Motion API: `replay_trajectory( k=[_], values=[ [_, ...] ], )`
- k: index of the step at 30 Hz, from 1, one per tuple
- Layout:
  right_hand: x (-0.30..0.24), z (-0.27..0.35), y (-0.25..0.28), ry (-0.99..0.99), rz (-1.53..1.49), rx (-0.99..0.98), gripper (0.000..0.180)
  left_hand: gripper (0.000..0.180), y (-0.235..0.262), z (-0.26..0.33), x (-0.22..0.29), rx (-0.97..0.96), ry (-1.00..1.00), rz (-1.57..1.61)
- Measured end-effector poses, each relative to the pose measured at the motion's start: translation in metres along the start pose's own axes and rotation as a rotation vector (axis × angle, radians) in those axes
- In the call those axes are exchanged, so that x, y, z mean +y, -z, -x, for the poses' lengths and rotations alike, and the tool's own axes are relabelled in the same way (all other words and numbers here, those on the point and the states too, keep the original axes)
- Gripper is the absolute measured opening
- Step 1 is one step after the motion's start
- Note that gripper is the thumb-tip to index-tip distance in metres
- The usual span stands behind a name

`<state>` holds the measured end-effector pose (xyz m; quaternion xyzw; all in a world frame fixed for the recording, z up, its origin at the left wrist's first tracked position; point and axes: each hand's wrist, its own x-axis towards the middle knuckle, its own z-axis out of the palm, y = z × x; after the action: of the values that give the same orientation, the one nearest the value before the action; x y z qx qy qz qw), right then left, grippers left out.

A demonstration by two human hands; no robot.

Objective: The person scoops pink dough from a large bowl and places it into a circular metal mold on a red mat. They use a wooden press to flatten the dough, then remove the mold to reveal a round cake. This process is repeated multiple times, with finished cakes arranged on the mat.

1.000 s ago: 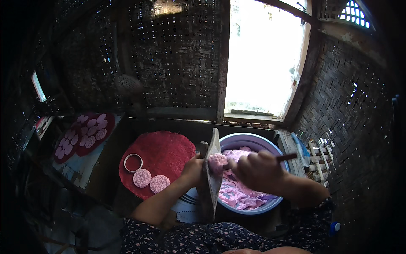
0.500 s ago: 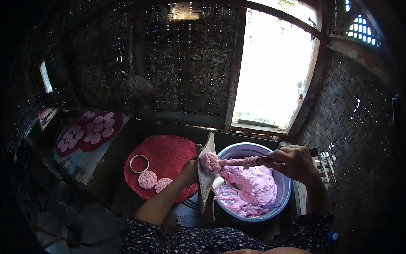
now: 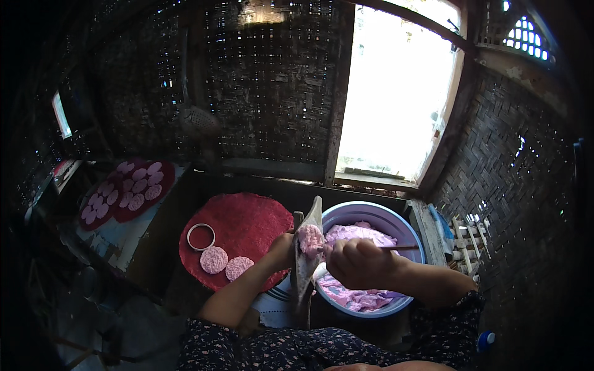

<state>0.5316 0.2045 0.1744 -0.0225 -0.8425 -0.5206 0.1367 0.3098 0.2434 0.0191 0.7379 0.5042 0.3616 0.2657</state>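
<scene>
My left hand [image 3: 283,251] grips a worn wooden board [image 3: 302,287] from its left side; the board is tilted on edge, and most of my fingers are hidden behind it. On its face sticks a lump of pink dough [image 3: 310,238]. Closed around a thin stick [image 3: 406,248], my right hand [image 3: 357,262] is beside that lump, above a blue-purple basin [image 3: 419,238]. More pink dough [image 3: 356,232] fills the basin. To the left, a red round mat [image 3: 244,219] carries a pale ring [image 3: 201,225] and two flat pink rounds [image 3: 214,260].
Farther left, red mats [image 3: 127,207] with several pink rounds lie on a low table [image 3: 131,238]. A wooden ledge [image 3: 429,235] and slatted rack [image 3: 468,244] stand right of the basin. Woven walls [image 3: 266,93] and a bright opening [image 3: 396,99] close the back.
My right hand has moved left and down to the board, bringing the stick with it. The dough that coated the stick's length no longer shows there. My left hand still holds the board.
</scene>
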Motion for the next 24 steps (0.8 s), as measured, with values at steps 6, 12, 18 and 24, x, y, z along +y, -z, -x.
replay_trajectory(
  k=[6, 12, 18, 24],
  values=[
    [0.041, 0.038, 0.036, -0.623, -0.100, 0.129, 0.009, 0.043, 0.021, -0.008, -0.015, 0.000, 0.282, 1.392],
    [-0.067, 0.025, -0.039, -1.573, -1.552, 0.460, 0.015, 0.029, -0.009, -0.026, 0.034, 0.258, -0.341, 0.043],
    [-0.083, 0.079, -0.023, -1.646, -1.162, 0.143, 0.014, 0.032, 0.012, -0.028, 0.006, 0.216, 0.071, 0.339],
    [-0.069, 0.057, -0.042, -1.156, -0.510, 0.264, 0.017, 0.025, -0.029, -0.034, -0.005, 0.157, -0.105, 0.516]
  ],
)
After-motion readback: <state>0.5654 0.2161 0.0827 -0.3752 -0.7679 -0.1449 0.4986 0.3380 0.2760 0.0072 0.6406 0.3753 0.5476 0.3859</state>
